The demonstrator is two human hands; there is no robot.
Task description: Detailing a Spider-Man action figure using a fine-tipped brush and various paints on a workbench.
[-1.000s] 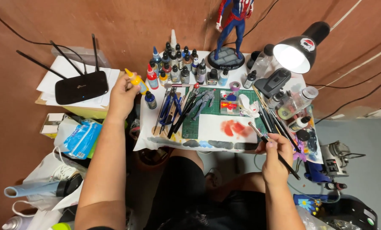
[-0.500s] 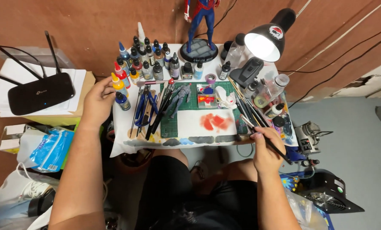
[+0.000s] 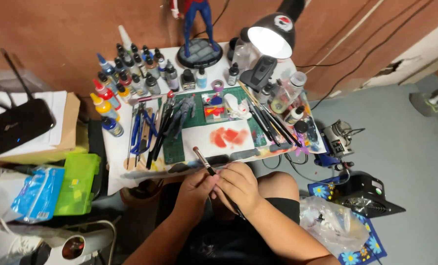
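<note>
My left hand (image 3: 195, 187) and my right hand (image 3: 238, 185) meet in front of the small table, both on one black paintbrush (image 3: 209, 170). Its brown bristle tip points up and left over the table's front edge, and its handle runs down under my right hand. The green cutting mat (image 3: 195, 119) lies beyond the hands, with a white sheet smeared with red paint (image 3: 225, 138) on it. Several paint bottles (image 3: 125, 81) stand at the table's back left, and a yellow-capped bottle (image 3: 99, 105) stands at their left end.
A lit black desk lamp (image 3: 270, 37) stands at the back right beside a red and blue figure on a round base (image 3: 199, 51). Brushes and tools (image 3: 150, 132) lie left of the mat. A router (image 3: 13, 125) and a green box (image 3: 76, 184) sit left; an airbrush compressor (image 3: 368, 194) sits right.
My left hand has come back from the paint bottles at the table's left and joined my right hand on the paintbrush. The camera view has shifted right.
</note>
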